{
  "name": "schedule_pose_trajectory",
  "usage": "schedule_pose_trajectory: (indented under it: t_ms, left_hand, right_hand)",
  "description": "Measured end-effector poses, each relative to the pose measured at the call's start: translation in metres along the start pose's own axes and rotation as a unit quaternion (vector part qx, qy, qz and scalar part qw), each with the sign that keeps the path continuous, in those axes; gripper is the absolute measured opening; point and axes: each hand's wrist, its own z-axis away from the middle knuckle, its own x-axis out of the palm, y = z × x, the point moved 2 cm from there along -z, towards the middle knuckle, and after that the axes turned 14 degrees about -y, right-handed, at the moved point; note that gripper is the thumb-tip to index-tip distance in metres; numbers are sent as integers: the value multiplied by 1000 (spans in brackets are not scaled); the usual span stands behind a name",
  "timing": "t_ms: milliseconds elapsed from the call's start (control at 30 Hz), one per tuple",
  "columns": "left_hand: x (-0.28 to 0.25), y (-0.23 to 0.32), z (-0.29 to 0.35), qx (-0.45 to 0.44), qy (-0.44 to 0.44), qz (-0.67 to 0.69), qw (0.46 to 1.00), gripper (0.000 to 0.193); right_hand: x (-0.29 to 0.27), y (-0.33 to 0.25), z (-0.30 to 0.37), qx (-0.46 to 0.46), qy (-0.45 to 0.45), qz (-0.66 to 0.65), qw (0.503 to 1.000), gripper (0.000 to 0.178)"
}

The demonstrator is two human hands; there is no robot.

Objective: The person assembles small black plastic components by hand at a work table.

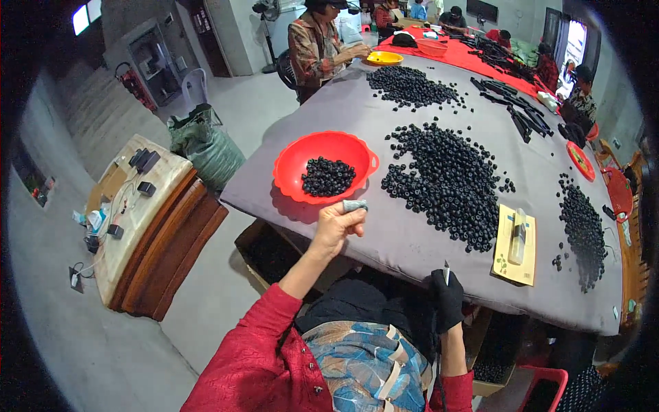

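My left hand (338, 229) is raised at the near edge of the table, just below a red plastic bowl (292, 161). Its fingers are closed in a pinch, with a pale wrap around one fingertip; anything between them is too small to make out. In the bowl lies a pile of small black ring-shaped pieces (328, 176). My right hand (447, 302), in a black glove, is closed around a slim pointed tool (447, 273) whose light tip points up. A large heap of the same black pieces (449, 182) spreads across the grey cloth beyond both hands.
A yellow card (504, 264) carrying a clear tube lies right of the heap. More black pieces (582, 230) are at the right. A person (319, 44) sits at the far left side by a yellow bowl (384, 58). A stone-topped wooden stand (134, 178) and green sack (206, 147) stand left.
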Motion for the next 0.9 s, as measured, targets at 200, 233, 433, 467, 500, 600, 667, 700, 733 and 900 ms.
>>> schedule_pose_trajectory:
  t_ms: [200, 233, 433, 467, 500, 600, 667, 700, 733, 900]
  left_hand:
    - [-34, 29, -2, 5, 48, -77, 996, 12]
    - [-41, 36, -7, 9, 51, -103, 993, 13]
    - [-64, 86, -56, 110, 110, -246, 957, 34]
    - [-61, 80, -60, 108, 103, -243, 959, 34]
    - [-56, 73, -62, 106, 92, -273, 952, 38]
    - [-29, 39, -61, 50, 29, -303, 951, 31]
    - [-3, 9, -57, -2, -23, -334, 942, 22]
    - [4, -9, -60, -7, -45, -356, 934, 19]
    - [8, -28, -65, -19, -52, -374, 926, 21]
    - [27, -78, -100, 45, -48, -616, 785, 21]
  right_hand:
    - [5, 3, -2, 13, 42, -115, 992, 18]
    - [4, -1, 0, -54, 40, -27, 997, 18]
    - [3, -22, 2, 73, 29, -108, 991, 20]
    - [2, -21, 1, 46, 34, -65, 996, 19]
    - [2, -19, 1, 49, 42, -64, 996, 19]
    - [2, -18, 1, 51, 23, -91, 994, 21]
    - [1, -27, 3, 48, 24, -104, 993, 19]
    - [1, -31, 3, 41, 20, -118, 992, 16]
    - [2, -26, 2, 40, 23, -116, 992, 16]
    - [0, -19, 4, -99, 24, 90, 991, 21]
